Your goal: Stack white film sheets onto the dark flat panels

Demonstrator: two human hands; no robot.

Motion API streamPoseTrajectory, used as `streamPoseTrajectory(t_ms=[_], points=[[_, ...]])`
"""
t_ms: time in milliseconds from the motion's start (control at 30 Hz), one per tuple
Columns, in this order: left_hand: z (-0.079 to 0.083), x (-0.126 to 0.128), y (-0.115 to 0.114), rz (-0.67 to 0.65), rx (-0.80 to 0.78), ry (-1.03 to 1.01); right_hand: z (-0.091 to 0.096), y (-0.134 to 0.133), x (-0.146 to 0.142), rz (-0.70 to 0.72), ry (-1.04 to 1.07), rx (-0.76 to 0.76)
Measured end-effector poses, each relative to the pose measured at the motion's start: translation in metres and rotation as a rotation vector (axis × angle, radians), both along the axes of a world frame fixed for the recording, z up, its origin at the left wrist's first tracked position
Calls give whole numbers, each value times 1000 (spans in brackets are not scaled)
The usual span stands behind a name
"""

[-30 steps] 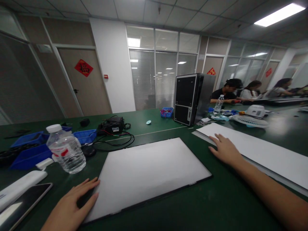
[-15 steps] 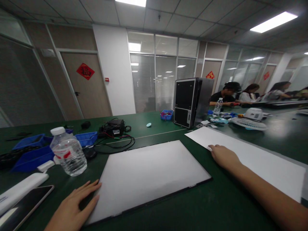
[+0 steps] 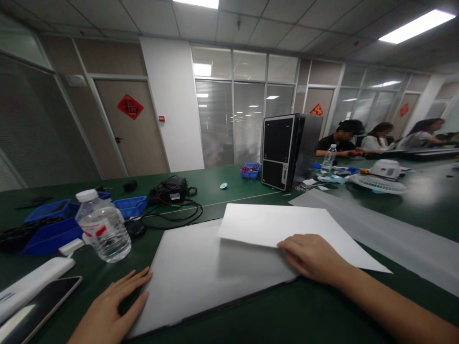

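A flat white panel with a thin black edge (image 3: 186, 272) lies on the green tabletop before me. At its left edge rests my left hand (image 3: 111, 306), open, fingertips touching the rim and nothing held. My right hand (image 3: 311, 255) is closed on the near edge of a thin white sheet (image 3: 283, 222). This sheet hangs over the right part of the panel, its left end raised and casting a shadow. The panel's far right corner is hidden under it. A translucent greyish sheet (image 3: 387, 234) lies flat on the table to the right.
On the left stand a water bottle (image 3: 102, 227), a phone (image 3: 39, 310), a long white object (image 3: 32, 286) and blue bins (image 3: 53, 234). Behind the panel lies a black power adapter (image 3: 168, 191) with cables. A computer tower (image 3: 283, 153) stands farther back. Several people sit at the right.
My right hand has drawn the white sheet leftward off the translucent one and over the panel. My left hand stays in place.
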State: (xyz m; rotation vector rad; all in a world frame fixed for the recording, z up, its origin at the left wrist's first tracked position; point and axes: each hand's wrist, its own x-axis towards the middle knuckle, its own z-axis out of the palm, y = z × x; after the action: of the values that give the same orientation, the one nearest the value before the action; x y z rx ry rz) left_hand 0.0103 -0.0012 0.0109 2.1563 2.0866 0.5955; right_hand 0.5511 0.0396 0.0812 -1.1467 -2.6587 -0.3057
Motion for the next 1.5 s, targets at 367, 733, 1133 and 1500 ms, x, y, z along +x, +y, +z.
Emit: streamPoseTrajectory(t_ms=[367,733,1133,1500], points=[[-5,-2,2,4,2,13,-10,25,32,-105,193,-19],[6,4,-4,6,52,6,-21,37,49,-286,273,-291],[8,5,-5,-3,26,-8,-12,31,44,-267,251,-230],[3,6,-4,0,59,-6,-9,26,33,-85,145,-140]])
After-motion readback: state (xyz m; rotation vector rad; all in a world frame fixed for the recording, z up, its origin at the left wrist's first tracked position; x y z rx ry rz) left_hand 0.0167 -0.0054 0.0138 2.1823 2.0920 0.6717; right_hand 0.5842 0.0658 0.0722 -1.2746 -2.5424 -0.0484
